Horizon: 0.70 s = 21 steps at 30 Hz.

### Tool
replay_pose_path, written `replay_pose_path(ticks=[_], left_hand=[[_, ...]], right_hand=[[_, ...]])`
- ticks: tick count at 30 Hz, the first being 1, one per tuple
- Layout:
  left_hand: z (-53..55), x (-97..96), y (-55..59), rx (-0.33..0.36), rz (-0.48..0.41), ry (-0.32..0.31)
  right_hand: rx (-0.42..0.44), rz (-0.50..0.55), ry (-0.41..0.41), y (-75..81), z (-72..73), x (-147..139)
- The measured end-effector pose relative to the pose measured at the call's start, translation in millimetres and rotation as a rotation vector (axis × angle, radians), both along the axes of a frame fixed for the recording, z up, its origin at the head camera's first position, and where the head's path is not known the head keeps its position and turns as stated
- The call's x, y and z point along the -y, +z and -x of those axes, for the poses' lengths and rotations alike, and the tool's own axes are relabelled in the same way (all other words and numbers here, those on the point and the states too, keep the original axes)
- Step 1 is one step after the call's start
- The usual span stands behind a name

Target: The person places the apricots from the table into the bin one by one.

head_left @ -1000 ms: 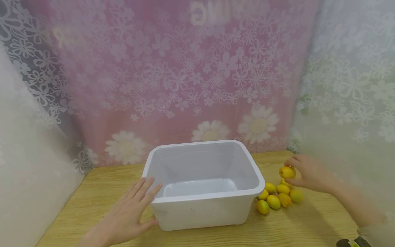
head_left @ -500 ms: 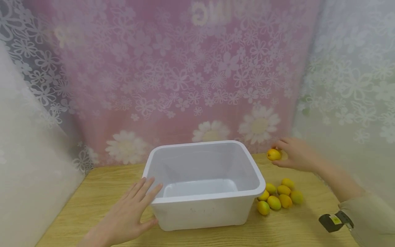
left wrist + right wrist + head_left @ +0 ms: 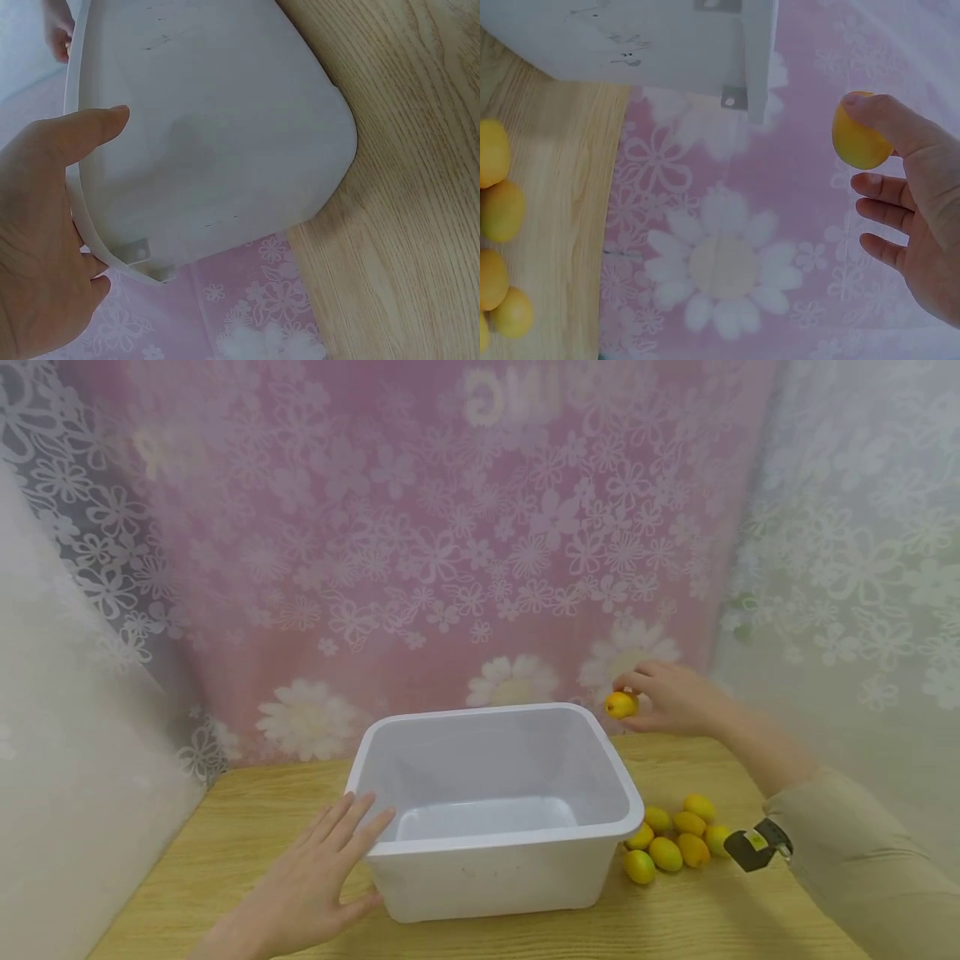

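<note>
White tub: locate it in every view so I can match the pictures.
Head: white tub at lower centre.
Left wrist: tub across the upper middle.
Right wrist: tub at upper left, cut off by the edge.
Shared landmark: wooden table, its grain visible in all three.

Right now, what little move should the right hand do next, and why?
I'd probably ease the right hand left until the yellow fruit it pinches is over the white bin, since the fruit is raised off the table, outside the bin's far right corner.
</note>
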<state>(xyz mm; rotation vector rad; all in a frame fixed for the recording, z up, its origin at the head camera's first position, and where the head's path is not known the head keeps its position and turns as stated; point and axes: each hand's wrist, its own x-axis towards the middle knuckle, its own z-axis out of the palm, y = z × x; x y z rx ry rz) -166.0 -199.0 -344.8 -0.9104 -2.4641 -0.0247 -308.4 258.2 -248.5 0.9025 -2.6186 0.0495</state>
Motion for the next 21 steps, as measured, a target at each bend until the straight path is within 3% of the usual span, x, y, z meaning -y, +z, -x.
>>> replay_pose_path(ticks=[5, 14, 21], left_hand=[[1.3, 0.0, -1.8, -0.040, 0.018, -0.009], [-1.0, 1.3, -3.2, 0.005, -0.005, 0.008], [0.8, 1.4, -2.6, -0.014, 0.015, 0.003]], right_hand=[[0.040, -0.023, -0.001, 3.7, 7.2, 16.1], [0.073, -0.062, 0.029, -10.7, 19.5, 39.4], [0.080, -0.053, 0.025, -14.4, 23.3, 50.6]])
